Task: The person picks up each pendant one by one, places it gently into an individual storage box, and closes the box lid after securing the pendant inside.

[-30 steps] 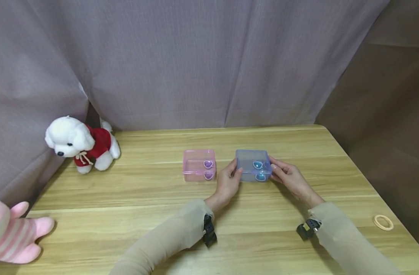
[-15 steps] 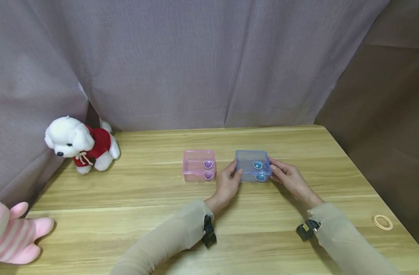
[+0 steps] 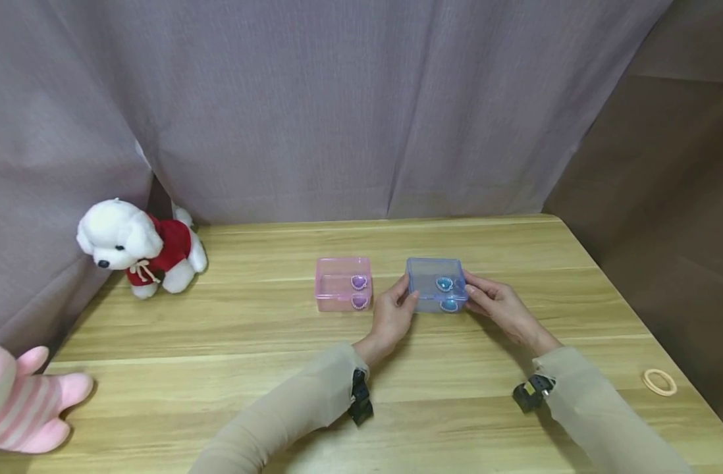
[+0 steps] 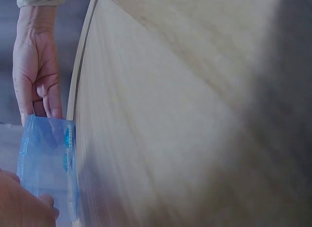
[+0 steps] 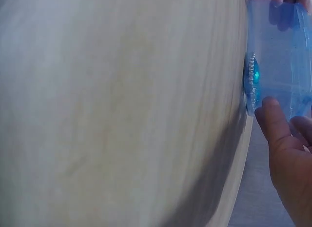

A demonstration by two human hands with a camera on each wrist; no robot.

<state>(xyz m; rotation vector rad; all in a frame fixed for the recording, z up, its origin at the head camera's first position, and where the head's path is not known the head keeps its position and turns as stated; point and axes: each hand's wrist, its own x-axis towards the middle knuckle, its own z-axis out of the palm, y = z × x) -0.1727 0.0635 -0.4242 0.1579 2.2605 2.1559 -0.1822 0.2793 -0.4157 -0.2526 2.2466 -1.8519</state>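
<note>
A clear blue plastic box (image 3: 429, 273) with its lid down lies on the wooden table. Through the lid shows a blue heart-shaped gem (image 3: 444, 284) with a pearly edge, and blue shows again through the front wall. My left hand (image 3: 391, 319) grips the box at its left side, thumb at the front corner. At the opposite side, my right hand (image 3: 506, 313) holds it between thumb and fingers. The right wrist view has the right fingertips (image 5: 269, 101) against the blue wall. Left of it stands a clear pink box (image 3: 338, 283), with a purple heart-shaped gem (image 3: 359, 283) inside.
A white plush dog (image 3: 118, 237) in red clothes sits at the back left. At the front left lies a pink striped plush toy (image 3: 29, 408). A pale ring (image 3: 660, 382) lies near the right edge. A grey curtain (image 3: 290, 118) hangs behind the table (image 3: 219, 388).
</note>
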